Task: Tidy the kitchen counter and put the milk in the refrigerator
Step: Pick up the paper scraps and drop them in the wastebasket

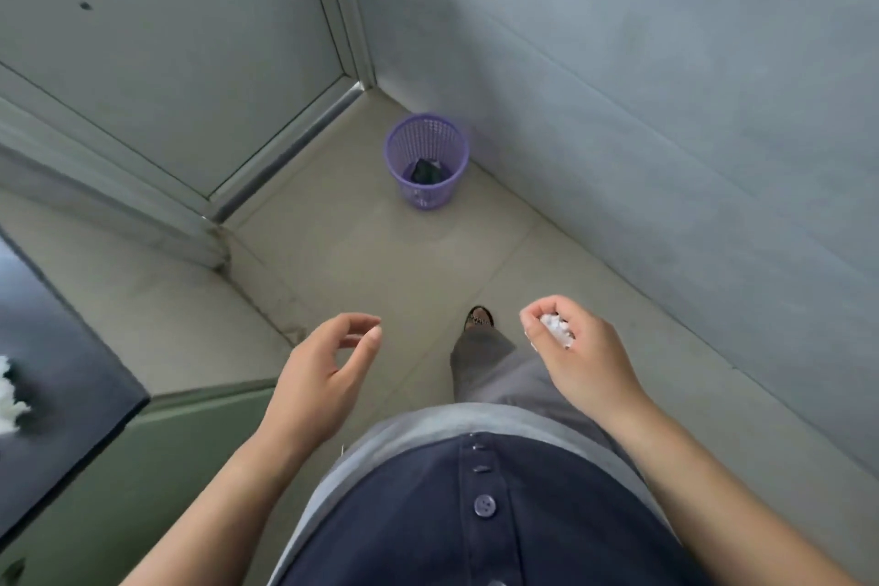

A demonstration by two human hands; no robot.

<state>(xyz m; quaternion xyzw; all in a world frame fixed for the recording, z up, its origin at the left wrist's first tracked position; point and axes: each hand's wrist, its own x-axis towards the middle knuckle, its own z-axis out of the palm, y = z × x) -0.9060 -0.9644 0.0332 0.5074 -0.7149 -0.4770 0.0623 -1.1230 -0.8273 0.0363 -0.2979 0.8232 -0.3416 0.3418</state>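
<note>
My right hand (578,347) is closed on a crumpled white paper wad (555,331); my left hand (328,371) hangs open, holding nothing; the purple perforated plastic waste basket (426,159) stands ahead in the floor corner, well apart. Recommended: step closer, centre the wad above the rim, then release; the milk is not in view.

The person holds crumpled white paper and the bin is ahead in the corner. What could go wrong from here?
The purple bin stands well ahead of the right hand, so a toss of the crumpled paper may miss and land on the floor. The hold looks loose, so bits might drop early. More white scraps lie on the dark counter.
</note>
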